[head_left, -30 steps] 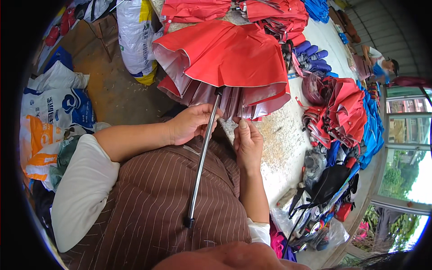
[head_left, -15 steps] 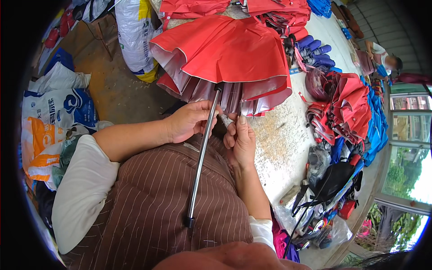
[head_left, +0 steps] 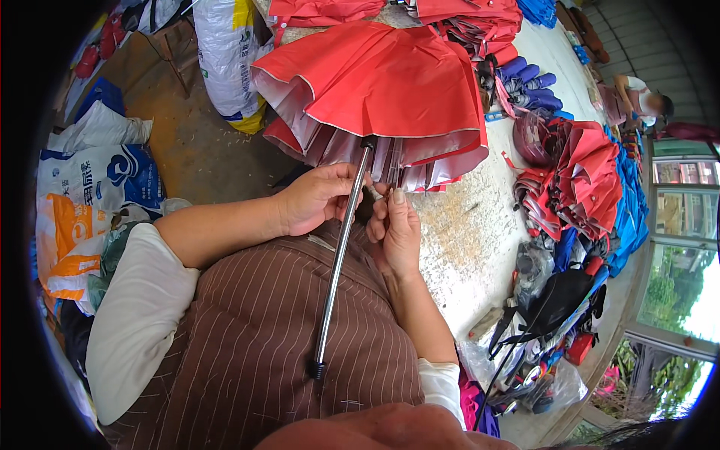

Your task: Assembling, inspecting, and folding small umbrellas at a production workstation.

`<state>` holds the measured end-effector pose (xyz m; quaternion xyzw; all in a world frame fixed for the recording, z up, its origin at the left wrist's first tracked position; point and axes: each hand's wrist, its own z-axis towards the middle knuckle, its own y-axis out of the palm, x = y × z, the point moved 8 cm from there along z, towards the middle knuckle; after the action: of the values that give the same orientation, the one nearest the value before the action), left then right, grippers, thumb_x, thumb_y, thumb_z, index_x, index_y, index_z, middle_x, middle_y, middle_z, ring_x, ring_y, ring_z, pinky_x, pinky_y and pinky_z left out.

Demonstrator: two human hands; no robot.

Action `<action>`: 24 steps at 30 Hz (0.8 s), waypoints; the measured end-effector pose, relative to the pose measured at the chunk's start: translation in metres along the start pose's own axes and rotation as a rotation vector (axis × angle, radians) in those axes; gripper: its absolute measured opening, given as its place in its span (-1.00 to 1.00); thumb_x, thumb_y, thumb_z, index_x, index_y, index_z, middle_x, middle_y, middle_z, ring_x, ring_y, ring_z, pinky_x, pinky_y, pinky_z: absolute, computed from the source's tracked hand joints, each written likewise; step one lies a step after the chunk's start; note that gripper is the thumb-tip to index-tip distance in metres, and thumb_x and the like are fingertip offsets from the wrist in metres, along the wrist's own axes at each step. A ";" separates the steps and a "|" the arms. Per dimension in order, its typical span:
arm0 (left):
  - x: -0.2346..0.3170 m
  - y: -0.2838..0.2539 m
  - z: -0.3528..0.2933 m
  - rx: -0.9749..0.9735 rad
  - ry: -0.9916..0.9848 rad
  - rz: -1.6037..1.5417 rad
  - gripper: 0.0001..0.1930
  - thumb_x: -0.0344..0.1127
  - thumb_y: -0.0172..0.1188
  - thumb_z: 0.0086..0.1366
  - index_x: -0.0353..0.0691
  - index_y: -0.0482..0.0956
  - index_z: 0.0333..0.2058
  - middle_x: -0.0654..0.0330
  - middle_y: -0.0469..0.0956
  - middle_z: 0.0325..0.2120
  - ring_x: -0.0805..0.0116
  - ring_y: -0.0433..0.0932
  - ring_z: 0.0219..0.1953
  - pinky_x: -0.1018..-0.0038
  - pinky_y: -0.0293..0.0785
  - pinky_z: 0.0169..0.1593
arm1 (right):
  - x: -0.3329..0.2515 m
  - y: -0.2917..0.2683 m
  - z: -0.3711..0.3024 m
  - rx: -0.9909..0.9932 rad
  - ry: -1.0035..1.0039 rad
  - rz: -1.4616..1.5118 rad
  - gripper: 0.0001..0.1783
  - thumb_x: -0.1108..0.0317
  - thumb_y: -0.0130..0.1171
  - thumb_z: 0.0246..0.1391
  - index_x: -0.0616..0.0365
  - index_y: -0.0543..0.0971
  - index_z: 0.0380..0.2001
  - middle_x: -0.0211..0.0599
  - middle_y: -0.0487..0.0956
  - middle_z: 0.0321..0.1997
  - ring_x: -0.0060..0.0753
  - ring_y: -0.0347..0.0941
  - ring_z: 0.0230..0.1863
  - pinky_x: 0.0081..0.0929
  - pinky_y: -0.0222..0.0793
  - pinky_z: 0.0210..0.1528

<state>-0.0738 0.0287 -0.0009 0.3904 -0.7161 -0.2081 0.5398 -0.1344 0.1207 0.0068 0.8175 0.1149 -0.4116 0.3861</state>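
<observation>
A half-folded red umbrella (head_left: 382,79) with a silver lining hangs before me, its canopy away from me. Its metal shaft (head_left: 343,255) slants down to a black end against my striped apron. My left hand (head_left: 319,199) is closed beside the upper shaft, fingertips pinched partly behind it; what they hold is hidden. Just right of the shaft, my right hand (head_left: 400,232) pinches the end of a thin umbrella rib (head_left: 394,177) between thumb and forefinger at the silver underside. Its other fingers are curled in.
Right of me a white worktable (head_left: 457,281) carries scattered debris. More folded red umbrellas (head_left: 581,180), purple rolled umbrellas (head_left: 529,86) and a black bag (head_left: 559,300) lie on it. White sacks (head_left: 97,180) stand at left. Another person (head_left: 637,101) is at the far right.
My right hand has moved slightly up and left, its fingertips now at the rib end. The silvery piece of fabric that showed between my hands is no longer visible there.
</observation>
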 end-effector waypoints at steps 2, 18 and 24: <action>0.001 -0.001 -0.001 0.013 -0.003 -0.006 -0.84 -0.31 -0.01 0.26 -0.21 0.38 -0.22 0.28 0.39 -0.61 0.45 0.34 -0.62 0.46 0.31 -0.44 | -0.001 -0.001 -0.001 -0.011 -0.018 0.006 -0.66 0.09 -0.05 0.17 0.16 0.45 -0.24 -0.57 0.28 -0.62 -0.75 0.07 -0.74 -0.76 -0.02 -0.71; 0.002 0.002 -0.003 -0.022 -0.008 -0.008 -0.85 -0.32 -0.02 0.27 -0.21 0.37 -0.23 0.28 0.37 -0.61 0.47 0.32 -0.63 0.47 0.29 -0.44 | 0.000 -0.009 -0.008 -0.038 0.024 -0.124 -0.67 0.11 -0.03 0.16 0.18 0.45 -0.27 -0.56 0.29 -0.62 -0.76 0.10 -0.73 -0.78 0.00 -0.72; 0.002 0.003 -0.003 -0.055 -0.006 -0.009 -0.85 -0.32 -0.03 0.26 -0.22 0.37 -0.23 0.28 0.37 -0.59 0.48 0.32 -0.61 0.47 0.30 -0.43 | 0.001 -0.039 -0.025 0.099 0.048 -0.003 -0.62 0.05 -0.07 0.17 0.16 0.42 -0.23 -0.59 0.27 -0.61 -0.76 0.05 -0.75 -0.78 -0.03 -0.71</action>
<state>-0.0724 0.0292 0.0035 0.3782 -0.7101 -0.2314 0.5470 -0.1389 0.1650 -0.0055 0.8452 0.1047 -0.3974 0.3416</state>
